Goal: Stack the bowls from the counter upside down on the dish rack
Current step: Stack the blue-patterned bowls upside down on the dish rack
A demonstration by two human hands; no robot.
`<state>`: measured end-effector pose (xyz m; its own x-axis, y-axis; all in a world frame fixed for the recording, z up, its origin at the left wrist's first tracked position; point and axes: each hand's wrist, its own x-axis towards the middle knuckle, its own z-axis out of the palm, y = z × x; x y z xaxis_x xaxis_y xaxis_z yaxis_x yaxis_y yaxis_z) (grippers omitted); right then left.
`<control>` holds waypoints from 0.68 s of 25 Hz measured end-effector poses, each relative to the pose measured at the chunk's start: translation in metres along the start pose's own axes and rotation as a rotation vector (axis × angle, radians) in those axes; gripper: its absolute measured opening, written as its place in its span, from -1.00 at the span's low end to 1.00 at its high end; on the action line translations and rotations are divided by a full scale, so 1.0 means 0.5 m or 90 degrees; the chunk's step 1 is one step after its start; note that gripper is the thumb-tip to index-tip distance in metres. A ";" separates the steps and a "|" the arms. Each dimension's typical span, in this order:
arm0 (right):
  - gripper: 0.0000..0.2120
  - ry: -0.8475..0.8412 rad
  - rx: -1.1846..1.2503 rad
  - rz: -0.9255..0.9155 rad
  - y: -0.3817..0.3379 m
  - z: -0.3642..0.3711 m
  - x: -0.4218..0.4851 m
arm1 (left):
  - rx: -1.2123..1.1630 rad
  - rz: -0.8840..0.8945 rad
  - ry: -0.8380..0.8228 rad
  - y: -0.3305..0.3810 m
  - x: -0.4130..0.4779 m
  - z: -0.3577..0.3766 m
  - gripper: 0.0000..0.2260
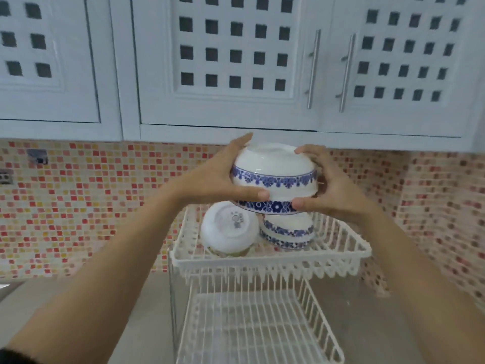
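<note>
Head: inverted bowl pair [273, 179] clasped between both hands' fingers [252, 194]

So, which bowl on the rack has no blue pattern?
The plain white bowl on the left of the top shelf; the bowls beside it carry blue flower bands.

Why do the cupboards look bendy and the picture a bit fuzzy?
Head view: the wide-angle lens curves the cupboard doors near the edges; the whole frame is soft, so the held bowls, both hands and the rack lack crisp detail; lighting is even, with a small glint on the top bowl and no hard shadows.
</note>
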<state>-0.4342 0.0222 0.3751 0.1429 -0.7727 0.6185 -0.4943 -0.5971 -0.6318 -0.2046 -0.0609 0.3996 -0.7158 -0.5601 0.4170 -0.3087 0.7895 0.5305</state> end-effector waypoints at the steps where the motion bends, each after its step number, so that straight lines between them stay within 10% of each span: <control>1: -0.28 -0.016 -0.032 0.014 0.033 -0.033 0.002 | 0.038 -0.005 -0.024 0.000 0.046 0.024 0.02; 8: -0.24 -0.156 -0.249 0.173 0.265 -0.137 0.043 | 0.184 -0.134 -0.171 -0.078 0.257 0.172 -0.09; 17: 0.29 -0.280 -0.434 0.218 0.381 -0.139 0.070 | 0.274 -0.264 -0.245 -0.138 0.325 0.264 -0.01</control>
<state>-0.5828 -0.1036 0.3090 0.1412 -0.9825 0.1216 -0.9547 -0.1677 -0.2458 -0.3824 -0.1733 0.3334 -0.6310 -0.7707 -0.0885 -0.7673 0.6034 0.2171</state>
